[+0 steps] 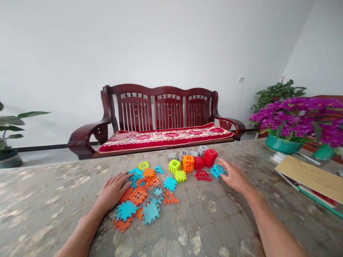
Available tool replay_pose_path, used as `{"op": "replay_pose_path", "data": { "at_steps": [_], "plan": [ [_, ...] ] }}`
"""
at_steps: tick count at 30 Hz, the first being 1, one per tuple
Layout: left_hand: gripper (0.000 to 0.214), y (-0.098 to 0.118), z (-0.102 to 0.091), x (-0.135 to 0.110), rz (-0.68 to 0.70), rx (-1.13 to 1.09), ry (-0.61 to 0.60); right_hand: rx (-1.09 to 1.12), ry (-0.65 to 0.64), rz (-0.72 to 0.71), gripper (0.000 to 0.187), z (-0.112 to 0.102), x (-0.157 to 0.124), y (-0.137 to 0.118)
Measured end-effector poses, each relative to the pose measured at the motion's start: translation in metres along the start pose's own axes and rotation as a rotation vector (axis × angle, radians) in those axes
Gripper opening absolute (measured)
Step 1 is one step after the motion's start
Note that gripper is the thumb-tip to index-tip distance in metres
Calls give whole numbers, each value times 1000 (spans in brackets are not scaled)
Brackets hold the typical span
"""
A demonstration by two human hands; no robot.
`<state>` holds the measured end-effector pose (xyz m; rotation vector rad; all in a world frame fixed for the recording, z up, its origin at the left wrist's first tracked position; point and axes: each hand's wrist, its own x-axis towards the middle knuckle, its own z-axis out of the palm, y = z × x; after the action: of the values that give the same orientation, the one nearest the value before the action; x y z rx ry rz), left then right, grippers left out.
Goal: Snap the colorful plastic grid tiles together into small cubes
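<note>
My left hand (115,189) lies flat, fingers stretched out, against the left edge of a loose pile of interlocking plastic tiles. Blue tiles (126,210), orange tiles (138,196) and grey tiles (155,192) overlap there. My right hand (235,176) is open beside a small group of blue tiles (217,171), thumb and fingers apart at its right side; whether they touch cannot be made out. Left of that group stand a red stack (210,157), an orange stack (188,164) and a lime-green stack (174,165). Red triangular tiles (203,175) lie in front.
A patterned cloth covers the table (203,228). Purple flowers (292,114) in a green pot (283,143) and a brown envelope (312,176) on papers are at the right. Grey tiles (202,150) stand behind the stacks. Beyond the table is a wooden bench (168,110).
</note>
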<state>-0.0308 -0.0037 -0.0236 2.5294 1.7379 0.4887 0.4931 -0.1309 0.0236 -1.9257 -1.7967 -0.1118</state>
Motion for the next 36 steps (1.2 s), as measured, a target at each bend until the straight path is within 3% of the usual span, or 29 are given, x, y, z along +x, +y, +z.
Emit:
{"op": "replay_pose_path", "data": {
  "at_steps": [5, 9, 14, 21, 29, 36],
  "plan": [
    [50, -1, 0, 1, -3, 16, -17, 134, -1, 106, 64, 16, -3, 0],
    [49, -2, 2, 1, -2, 14, -5, 67, 35, 249, 73, 23, -5, -3],
    [48, -1, 1, 1, 7, 7, 5, 10, -17, 391, 77, 26, -7, -1],
    [48, 1, -1, 0, -5, 14, -8, -8, 9, 437, 66, 29, -5, 2],
    [48, -2, 2, 1, 1, 4, 7, -9, 19, 547, 71, 27, -2, 0],
    [48, 0, 0, 1, -9, 2, 1, -127, 11, 559, 69, 23, -5, -4]
  ]
}}
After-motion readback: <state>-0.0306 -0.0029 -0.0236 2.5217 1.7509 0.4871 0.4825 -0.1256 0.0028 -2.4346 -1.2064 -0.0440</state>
